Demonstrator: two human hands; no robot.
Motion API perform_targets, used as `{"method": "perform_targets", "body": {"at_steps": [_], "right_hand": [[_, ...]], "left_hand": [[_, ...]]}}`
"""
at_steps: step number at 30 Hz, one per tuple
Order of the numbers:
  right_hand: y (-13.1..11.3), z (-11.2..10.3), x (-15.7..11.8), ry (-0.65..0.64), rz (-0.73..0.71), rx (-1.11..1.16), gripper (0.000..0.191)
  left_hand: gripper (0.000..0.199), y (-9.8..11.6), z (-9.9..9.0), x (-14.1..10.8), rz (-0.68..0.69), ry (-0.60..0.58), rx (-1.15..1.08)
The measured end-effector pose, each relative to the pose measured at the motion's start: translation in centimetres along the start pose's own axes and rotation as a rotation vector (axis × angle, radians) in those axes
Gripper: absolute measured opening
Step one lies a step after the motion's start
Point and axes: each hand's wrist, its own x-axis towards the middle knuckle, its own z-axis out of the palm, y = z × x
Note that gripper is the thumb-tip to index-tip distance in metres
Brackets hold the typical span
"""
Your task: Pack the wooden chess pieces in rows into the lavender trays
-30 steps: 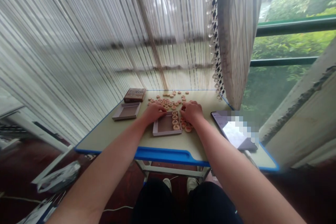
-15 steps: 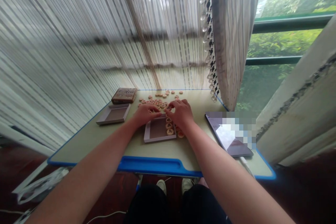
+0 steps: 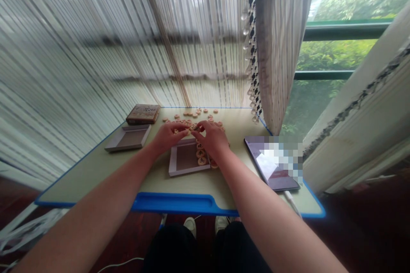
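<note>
An open shallow box [image 3: 173, 165] sits before me, with round wooden xiangqi pieces [image 3: 200, 153] in a column along its right side. My left hand [image 3: 168, 137] is over the box's far left edge, thumb and forefinger curled close together by the loose pieces. What they pinch, if anything, I cannot make out. My right hand [image 3: 214, 138] is over the far right corner, its fingers closed on a dark-marked xiangqi piece [image 3: 197, 128]. Both sets of fingertips nearly meet. Loose pieces [image 3: 182, 122] lie scattered beyond the hands; my right hand hides part of the column.
A second shallow box [image 3: 130, 137] lies on the left, with a brown printed box [image 3: 144, 113] behind it. A tablet [image 3: 272, 166] with a white cable [image 3: 291, 199] rests at the right. String curtains hang behind the blue-edged table [image 3: 96, 175].
The view has shifted slightly, so the table sits further left. My left fingertips have moved a little away from me, off the box's rim toward the loose pieces. My right hand still pinches a piece.
</note>
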Motion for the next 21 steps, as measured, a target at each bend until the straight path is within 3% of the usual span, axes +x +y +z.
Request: {"method": "perform_targets", "body": {"at_steps": [10, 21], "right_hand": [[-0.1, 0.26, 0.06, -0.057, -0.097, 0.073, 0.025], [-0.26, 0.3, -0.06, -0.075, -0.125, 0.077, 0.027]], "left_hand": [[0.036, 0.21, 0.01, -0.05, -0.006, -0.104, -0.123], [0.036, 0.11, 0.07, -0.27, -0.036, -0.072, -0.188]]}}
